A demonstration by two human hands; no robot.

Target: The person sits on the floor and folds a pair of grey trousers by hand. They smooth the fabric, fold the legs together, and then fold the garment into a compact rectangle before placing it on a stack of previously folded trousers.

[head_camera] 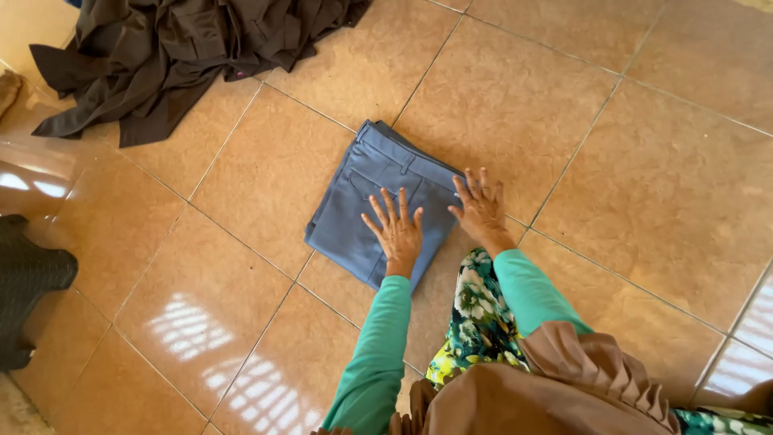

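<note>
A folded pair of grey-blue trousers (362, 193) lies flat on the tiled floor, waistband toward the far side. My left hand (396, 229) rests palm down on its near half, fingers spread. My right hand (481, 208) presses flat on the trousers' right edge, fingers apart and partly on the tile. Neither hand grips anything. Both arms wear teal-green sleeves.
A heap of dark brown garments (177, 56) lies on the floor at the far left. A black woven object (28, 282) sits at the left edge. My floral-patterned clothing (475, 322) and brown cloth (547, 387) fill the near bottom. Glossy orange floor tiles (644, 185) surround everything.
</note>
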